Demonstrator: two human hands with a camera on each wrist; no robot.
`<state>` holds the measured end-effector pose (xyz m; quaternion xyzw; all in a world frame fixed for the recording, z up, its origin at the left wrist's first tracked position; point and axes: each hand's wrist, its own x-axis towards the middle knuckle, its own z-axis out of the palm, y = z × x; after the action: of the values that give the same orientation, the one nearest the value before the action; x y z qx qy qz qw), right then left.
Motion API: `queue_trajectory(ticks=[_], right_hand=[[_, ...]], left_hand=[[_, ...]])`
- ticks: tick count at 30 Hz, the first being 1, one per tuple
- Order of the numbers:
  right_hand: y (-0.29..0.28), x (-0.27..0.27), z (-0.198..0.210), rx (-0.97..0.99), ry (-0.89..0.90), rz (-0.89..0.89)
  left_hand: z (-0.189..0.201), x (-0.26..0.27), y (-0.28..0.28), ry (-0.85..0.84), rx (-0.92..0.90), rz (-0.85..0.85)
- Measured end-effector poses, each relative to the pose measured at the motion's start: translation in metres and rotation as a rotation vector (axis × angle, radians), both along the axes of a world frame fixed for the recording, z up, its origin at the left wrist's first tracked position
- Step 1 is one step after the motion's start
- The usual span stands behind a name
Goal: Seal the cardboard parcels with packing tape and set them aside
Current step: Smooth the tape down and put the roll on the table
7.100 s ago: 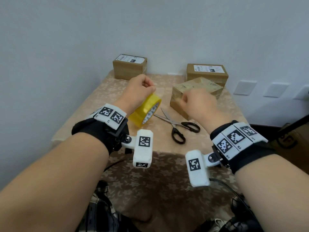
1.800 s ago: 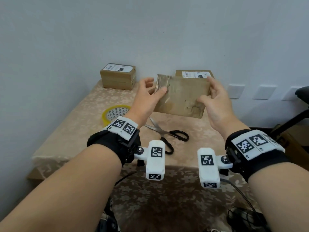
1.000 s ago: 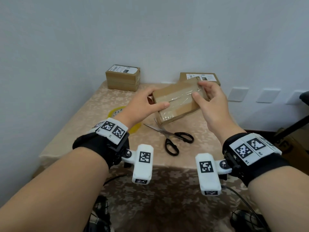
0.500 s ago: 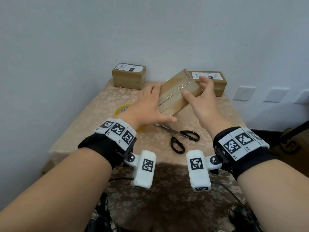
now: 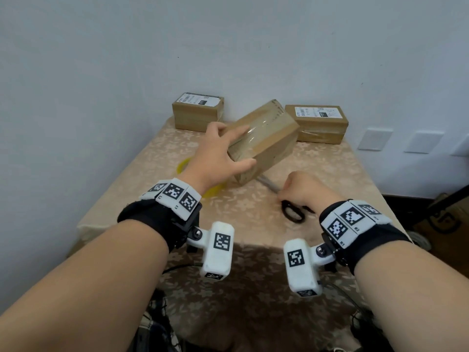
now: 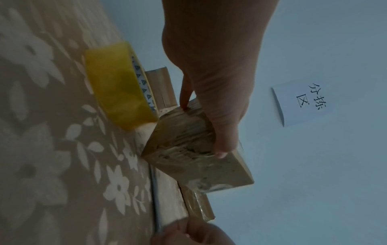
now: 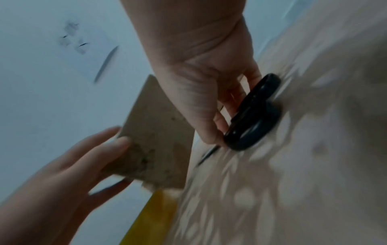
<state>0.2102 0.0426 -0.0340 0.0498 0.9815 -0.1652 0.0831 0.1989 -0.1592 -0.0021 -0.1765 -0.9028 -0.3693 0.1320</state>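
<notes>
Three parcels on the table: two labelled ones (image 5: 198,110) (image 5: 317,121) parked at the wall (apparently done), the third parcel (image 5: 264,138) taped and tilted, gripped at its near end by the left hand (image 5: 215,158). Right hand (image 5: 302,189) curls onto the scissors (image 5: 291,212), so trimming and setting aside remain.
</notes>
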Motion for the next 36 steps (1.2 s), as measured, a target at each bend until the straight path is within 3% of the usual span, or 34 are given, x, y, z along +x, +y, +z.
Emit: queue_trajectory(ticks=[4,8,11,13,16,22,27,29,31,34,36], right_hand=[[0.042,-0.001,-0.003,0.003,0.094,-0.186],[0.066,-0.001,-0.006,-0.037,0.101,-0.233],[0.064,-0.001,0.002,-0.347,0.345,-0.249],[0.054,0.005,0.018,-0.585,0.498,-0.166],[0.034,0.011,0.034,-0.754,0.494,-0.030],[0.020,0.002,0.033,-0.400,0.526,0.006],[0.008,0.003,0.030,-0.118,0.643,0.046],[-0.001,0.004,0.032,-0.044,0.665,0.085],[-0.009,0.006,0.033,-0.016,0.673,0.107],[-0.016,0.006,0.034,-0.035,0.658,0.103],[-0.018,0.006,0.036,-0.035,0.628,0.084]], left_hand=[[0.008,0.006,0.006,-0.050,-0.029,-0.048],[0.011,0.005,0.011,-0.108,-0.101,-0.146],[0.011,0.002,0.011,-0.155,-0.097,-0.205],[0.007,-0.001,0.010,-0.172,-0.009,-0.226],[0.000,-0.007,0.009,-0.145,0.095,-0.239],[-0.005,-0.008,0.013,-0.028,0.062,-0.150],[0.000,0.001,0.005,-0.049,0.020,-0.057],[0.000,-0.001,-0.004,-0.054,-0.113,0.090],[-0.003,-0.003,-0.016,-0.161,-0.362,0.189],[-0.013,-0.001,-0.028,-0.331,-0.726,0.161],[-0.017,-0.002,-0.031,-0.328,-0.755,0.180]])
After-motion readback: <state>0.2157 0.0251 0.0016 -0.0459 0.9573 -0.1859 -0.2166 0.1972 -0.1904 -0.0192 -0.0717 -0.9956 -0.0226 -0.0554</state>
